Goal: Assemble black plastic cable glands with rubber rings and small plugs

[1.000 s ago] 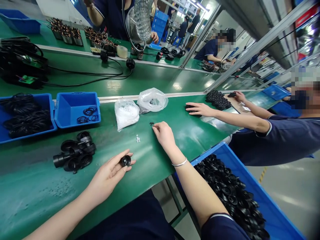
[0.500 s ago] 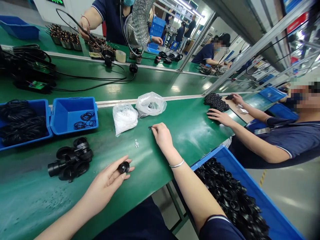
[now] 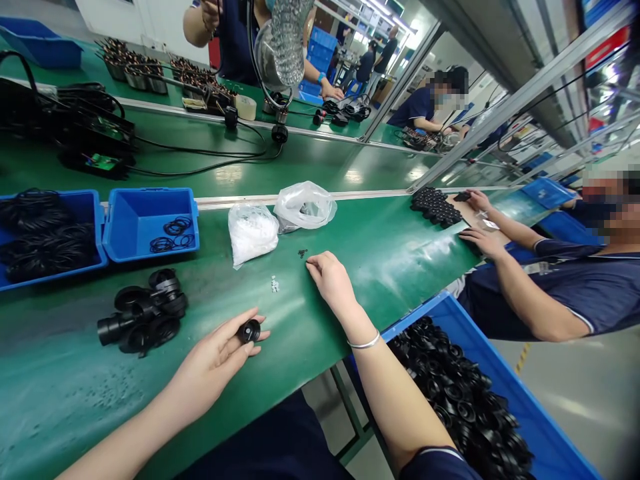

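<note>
My left hand (image 3: 213,367) is closed around a small black round plastic part (image 3: 249,331), its hollow end facing up, above the green table (image 3: 280,360). Beyond it, my right hand (image 3: 330,280) has thumb and fingertips pinched together low over the table; whatever they hold is too small to make out. A few tiny dark pieces (image 3: 303,253) lie just left of those fingertips. Closer to my left hand is a little group of small whitish pieces (image 3: 275,285). Several black plastic fittings (image 3: 145,310) are heaped on the left.
Two bags, one of white pieces (image 3: 253,233) and one open clear bag (image 3: 305,205), stand behind. Blue bins (image 3: 150,223) hold black rings. A blue crate (image 3: 505,373) of black parts sits at right, beside a co-worker (image 3: 545,267) handling black parts.
My right hand has drawn back slightly to the right from the tiny dark pieces, uncovering them. My left hand keeps the black part. The co-worker's nearer hand has moved right.
</note>
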The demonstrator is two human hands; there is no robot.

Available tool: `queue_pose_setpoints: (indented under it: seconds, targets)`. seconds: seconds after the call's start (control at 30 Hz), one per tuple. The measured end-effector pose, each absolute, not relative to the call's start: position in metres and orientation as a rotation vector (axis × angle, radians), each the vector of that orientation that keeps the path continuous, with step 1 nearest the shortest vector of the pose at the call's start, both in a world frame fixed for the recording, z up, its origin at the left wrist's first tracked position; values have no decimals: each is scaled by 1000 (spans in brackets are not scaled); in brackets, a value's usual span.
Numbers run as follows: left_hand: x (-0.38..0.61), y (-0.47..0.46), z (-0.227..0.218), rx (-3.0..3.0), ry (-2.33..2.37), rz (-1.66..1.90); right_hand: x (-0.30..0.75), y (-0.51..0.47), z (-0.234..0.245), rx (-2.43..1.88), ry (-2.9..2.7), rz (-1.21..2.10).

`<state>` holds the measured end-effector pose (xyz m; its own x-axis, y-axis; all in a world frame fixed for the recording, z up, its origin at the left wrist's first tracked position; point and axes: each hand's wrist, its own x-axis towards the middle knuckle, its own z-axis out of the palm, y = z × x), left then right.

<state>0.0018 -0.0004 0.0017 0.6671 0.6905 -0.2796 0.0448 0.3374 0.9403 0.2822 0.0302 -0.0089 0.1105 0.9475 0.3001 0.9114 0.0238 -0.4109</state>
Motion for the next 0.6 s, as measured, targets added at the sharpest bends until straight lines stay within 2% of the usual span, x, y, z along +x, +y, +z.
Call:
queue_pose_setpoints:
  seconds: [0.6]
  targets:
    - [-1,3,2,1016,733,508,291,32,-13,-1967,-1703,96]
